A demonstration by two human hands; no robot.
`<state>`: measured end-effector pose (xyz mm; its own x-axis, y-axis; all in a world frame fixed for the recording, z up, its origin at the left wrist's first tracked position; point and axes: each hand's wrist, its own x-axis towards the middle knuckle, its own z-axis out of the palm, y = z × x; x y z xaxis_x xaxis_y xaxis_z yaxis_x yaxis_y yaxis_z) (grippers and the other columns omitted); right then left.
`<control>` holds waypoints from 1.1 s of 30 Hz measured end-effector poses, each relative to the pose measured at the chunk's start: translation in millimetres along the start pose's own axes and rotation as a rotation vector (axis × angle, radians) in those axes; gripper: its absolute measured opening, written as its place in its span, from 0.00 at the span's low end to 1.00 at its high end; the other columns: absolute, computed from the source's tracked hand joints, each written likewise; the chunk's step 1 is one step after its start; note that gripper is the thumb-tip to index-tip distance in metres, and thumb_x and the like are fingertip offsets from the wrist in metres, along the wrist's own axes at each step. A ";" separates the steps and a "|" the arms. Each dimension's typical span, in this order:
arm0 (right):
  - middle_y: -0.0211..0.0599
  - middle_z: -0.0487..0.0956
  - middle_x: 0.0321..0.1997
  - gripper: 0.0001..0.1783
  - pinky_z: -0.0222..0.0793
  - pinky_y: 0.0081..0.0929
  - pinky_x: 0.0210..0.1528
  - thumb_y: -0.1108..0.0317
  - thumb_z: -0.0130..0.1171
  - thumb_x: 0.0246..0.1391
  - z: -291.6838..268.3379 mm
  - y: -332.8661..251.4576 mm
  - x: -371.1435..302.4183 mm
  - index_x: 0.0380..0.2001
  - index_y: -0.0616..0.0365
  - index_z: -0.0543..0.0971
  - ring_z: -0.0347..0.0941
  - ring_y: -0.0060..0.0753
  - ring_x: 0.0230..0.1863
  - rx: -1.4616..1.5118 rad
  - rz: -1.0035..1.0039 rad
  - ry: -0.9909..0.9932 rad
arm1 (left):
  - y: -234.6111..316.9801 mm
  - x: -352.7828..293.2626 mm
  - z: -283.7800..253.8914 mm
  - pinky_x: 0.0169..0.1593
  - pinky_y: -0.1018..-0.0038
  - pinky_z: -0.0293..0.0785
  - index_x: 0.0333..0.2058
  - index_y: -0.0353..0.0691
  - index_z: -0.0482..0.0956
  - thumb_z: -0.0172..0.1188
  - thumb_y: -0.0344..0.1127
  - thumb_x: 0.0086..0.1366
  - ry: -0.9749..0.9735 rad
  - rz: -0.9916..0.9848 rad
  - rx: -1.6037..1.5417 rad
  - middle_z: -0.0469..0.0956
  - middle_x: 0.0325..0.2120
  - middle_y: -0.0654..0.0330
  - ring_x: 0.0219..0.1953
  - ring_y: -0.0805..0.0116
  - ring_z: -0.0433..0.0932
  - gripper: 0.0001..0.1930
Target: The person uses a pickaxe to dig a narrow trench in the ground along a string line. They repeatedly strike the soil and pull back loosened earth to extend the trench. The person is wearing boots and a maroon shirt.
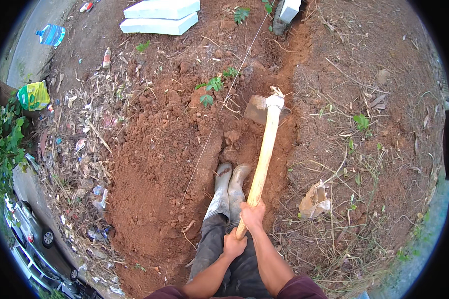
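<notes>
Two hands (234, 245) (253, 215) grip hoe (265, 159); blade (256, 110) beyond, height unclear.

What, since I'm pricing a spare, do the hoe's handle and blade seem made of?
The handle looks like bare wood: pale yellow, with brownish marks. The blade is probably metal, perhaps steel, dull and worn: a thin, flat, grey-brown plate.

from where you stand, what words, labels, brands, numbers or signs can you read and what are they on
No text reads clearly enough to quote.
Yellow-and-green bag: printed markings, too small and blurred to read.
Small bottle: too small to read any label.
Blue bottle: no readable text.
Hoe: no lettering visible.
</notes>
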<state>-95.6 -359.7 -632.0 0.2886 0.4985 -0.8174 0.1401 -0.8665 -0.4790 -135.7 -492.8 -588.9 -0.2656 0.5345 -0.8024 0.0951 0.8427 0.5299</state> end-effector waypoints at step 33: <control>0.34 0.72 0.19 0.11 0.67 0.31 0.13 0.80 0.59 0.49 -25.3 -275.5 136.1 0.37 0.67 0.71 0.71 0.29 0.13 0.099 0.004 0.019 | 252.8 148.9 28.4 0.42 0.46 0.79 0.44 0.37 0.77 0.64 0.39 0.61 -0.057 0.122 0.046 0.81 0.29 0.35 0.36 0.33 0.82 0.16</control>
<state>-70.9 -53.8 -603.2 0.3070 0.4940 -0.8135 0.0450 -0.8613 -0.5061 -124.0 -198.4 -582.3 -0.1947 0.6347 -0.7478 0.1675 0.7727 0.6122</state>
